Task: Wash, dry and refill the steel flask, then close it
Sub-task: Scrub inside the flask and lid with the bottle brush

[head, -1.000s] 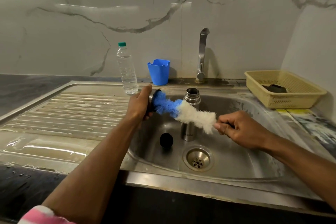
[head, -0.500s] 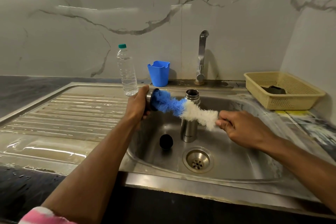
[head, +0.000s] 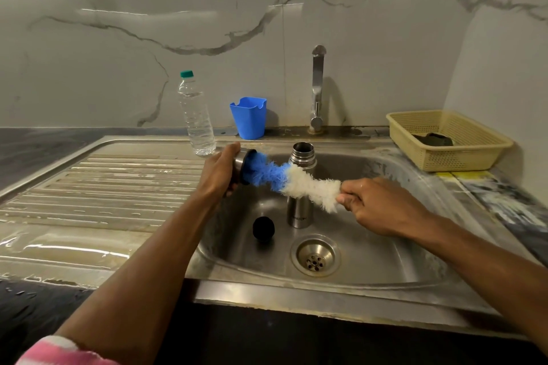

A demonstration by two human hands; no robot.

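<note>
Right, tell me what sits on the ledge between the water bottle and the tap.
In the head view, one thing stands between the water bottle and the tap: a blue plastic cup, upright on the sink's back ledge, apart from both.

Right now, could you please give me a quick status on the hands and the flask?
Left hand grips steel cap; right hand holds blue-and-white bottle brush, tip in cap. Open steel flask upright in sink. Nothing blocking.

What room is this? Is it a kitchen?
Most likely a kitchen. There is a steel sink with a ridged draining board, a tap on a marble-look wall, and a steel flask standing in the basin for washing.
</note>
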